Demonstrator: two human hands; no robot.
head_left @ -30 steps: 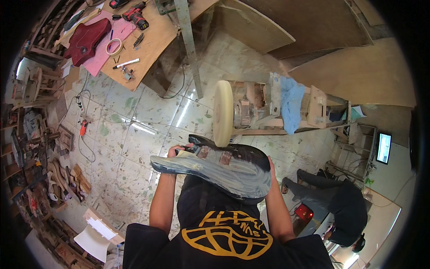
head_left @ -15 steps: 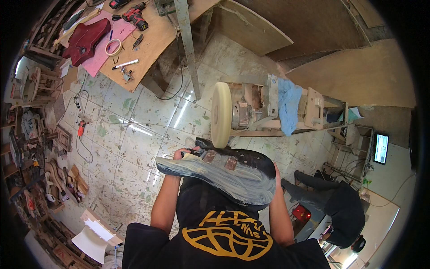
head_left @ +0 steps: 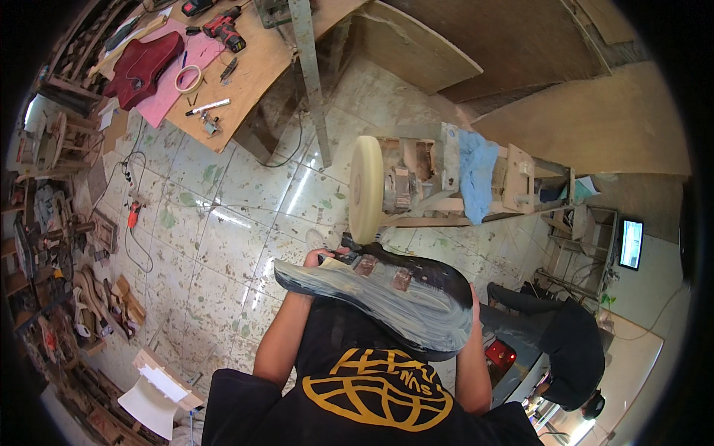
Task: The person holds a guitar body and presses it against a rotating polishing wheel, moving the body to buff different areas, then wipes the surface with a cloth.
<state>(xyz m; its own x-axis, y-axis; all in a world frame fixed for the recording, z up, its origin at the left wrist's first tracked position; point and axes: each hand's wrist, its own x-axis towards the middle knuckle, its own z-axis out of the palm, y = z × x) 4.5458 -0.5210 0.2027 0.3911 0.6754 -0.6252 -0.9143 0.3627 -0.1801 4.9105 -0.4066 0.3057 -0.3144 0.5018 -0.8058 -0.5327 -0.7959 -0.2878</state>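
Observation:
A black guitar body (head_left: 379, 305) with pale grey streaks smeared across it and two rusty-brown rectangles is held level in front of my torso. My left hand (head_left: 316, 256) has its fingers closed on the upper left part of the body. My right hand (head_left: 473, 305) grips the right edge, its fingers mostly hidden by the body. The far edge lies just under a cream buffing wheel (head_left: 366, 189), touching or very close to it; I cannot tell which. The wheel is mounted on a worn machine stand (head_left: 420, 178) draped with a blue cloth (head_left: 477, 175).
A workbench (head_left: 186, 119) holds a red guitar body (head_left: 145, 63), drill (head_left: 223, 30) and tape roll (head_left: 188, 79). Wooden parts (head_left: 104, 301) line the left side. A power tool (head_left: 134, 212) with cable lies on the floor. A co-worker (head_left: 561, 349) bends over at lower right, below a screen (head_left: 631, 244).
The guitar body, with both my hands on it, has shifted right and down toward me. The buffing wheel and its stand look slightly farther left in view.

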